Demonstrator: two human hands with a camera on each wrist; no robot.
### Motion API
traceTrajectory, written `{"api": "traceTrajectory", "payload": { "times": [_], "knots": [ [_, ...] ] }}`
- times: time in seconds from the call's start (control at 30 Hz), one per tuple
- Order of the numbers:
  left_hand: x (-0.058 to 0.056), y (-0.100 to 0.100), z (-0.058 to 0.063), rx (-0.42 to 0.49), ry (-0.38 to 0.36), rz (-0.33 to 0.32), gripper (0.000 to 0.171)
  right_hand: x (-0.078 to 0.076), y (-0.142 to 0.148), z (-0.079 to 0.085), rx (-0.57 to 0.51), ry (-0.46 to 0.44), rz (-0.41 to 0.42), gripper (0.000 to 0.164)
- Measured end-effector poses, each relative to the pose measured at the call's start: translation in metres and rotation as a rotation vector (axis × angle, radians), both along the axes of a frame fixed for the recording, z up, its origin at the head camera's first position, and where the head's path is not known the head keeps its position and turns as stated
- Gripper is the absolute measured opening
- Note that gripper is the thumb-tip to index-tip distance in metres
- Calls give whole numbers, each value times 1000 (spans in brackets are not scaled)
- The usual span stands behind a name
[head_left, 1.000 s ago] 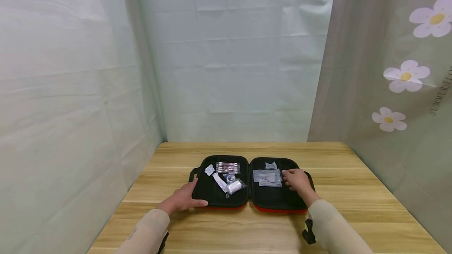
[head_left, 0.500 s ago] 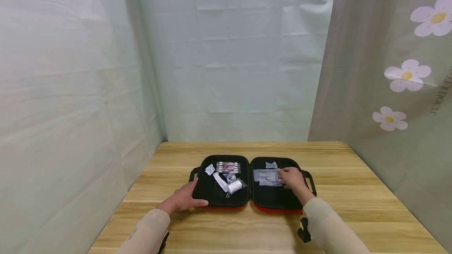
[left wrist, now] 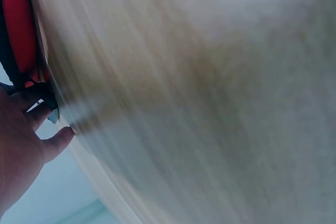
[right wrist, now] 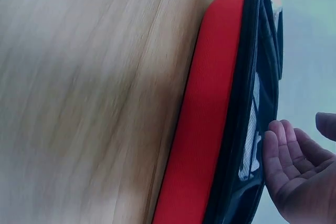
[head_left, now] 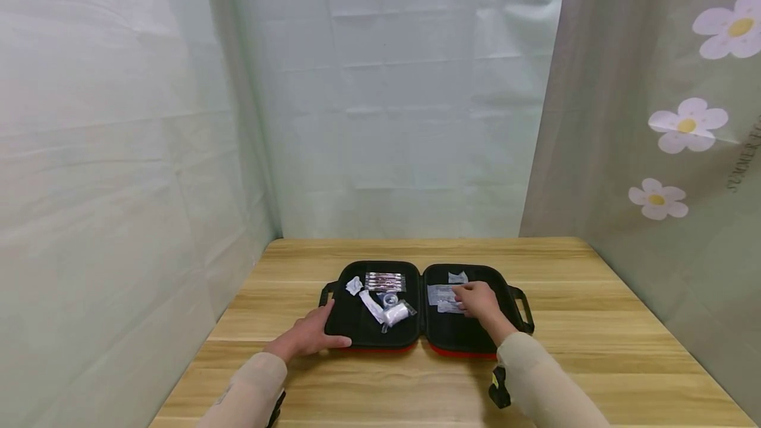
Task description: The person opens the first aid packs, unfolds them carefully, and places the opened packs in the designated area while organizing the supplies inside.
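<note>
A: From the head view, what do you see on the wooden table (head_left: pixel 380 392)?

B: A zip case (head_left: pixel 371 337), spread flat in two halves. The left hand (head_left: pixel 308 333) lies spread round its near left corner, fingers at the side edge, thumb along the front.

A: And what's in that half?

B: A row of slim sticks (head_left: pixel 385 282) at the back, a crumpled white piece (head_left: pixel 354 285), a white strip (head_left: pixel 371 307), a small round roll (head_left: pixel 389 299), and a clear-wrapped white roll (head_left: pixel 396 313) in front of it.

A: The right hand (head_left: pixel 479 302)?

B: Over the other half, its fingertips at the flat pale packets (head_left: pixel 438 294). I can't tell whether they touch. A smaller packet (head_left: pixel 458 277) lies behind those.

A: And by the left wrist?

B: The thumb stands apart from the fingers, which rest by a dark handle (left wrist: pixel 47 95) near the red side. I'd call that hand loose, unclenched.

A: By the right wrist?

B: Fingers gently bent, thumb well apart from them, so that hand is relaxed too, beside the case's black rim (right wrist: pixel 239 93).
</note>
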State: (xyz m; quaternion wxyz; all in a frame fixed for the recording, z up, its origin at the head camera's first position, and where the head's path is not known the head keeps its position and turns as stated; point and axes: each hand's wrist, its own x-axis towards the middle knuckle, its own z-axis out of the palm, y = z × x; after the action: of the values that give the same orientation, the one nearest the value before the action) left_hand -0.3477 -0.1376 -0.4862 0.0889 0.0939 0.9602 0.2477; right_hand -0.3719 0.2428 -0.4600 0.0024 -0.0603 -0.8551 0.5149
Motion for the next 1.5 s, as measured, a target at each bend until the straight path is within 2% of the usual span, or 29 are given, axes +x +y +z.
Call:
{"api": "traceTrajectory", "payload": {
  "times": [0.33, 0.97, 1.3, 1.5],
  "knots": [
    [-2, -1, -3, -1, -2, -2, 119, -3, -22, -4, -25, -4, 19, 35],
    [-1, -1, -2, -6, 3, 0, 117, -6, -64, -5, -88, 29, 85, 32],
    [1, 2, 0, -3, -1, 3, 115, -6, -75, -5, -114, 47, 115, 29],
    [1, 1, -1, 0, -1, 1, 116, -7, -79, -4, -118, 47, 106, 29]
  ]
}}
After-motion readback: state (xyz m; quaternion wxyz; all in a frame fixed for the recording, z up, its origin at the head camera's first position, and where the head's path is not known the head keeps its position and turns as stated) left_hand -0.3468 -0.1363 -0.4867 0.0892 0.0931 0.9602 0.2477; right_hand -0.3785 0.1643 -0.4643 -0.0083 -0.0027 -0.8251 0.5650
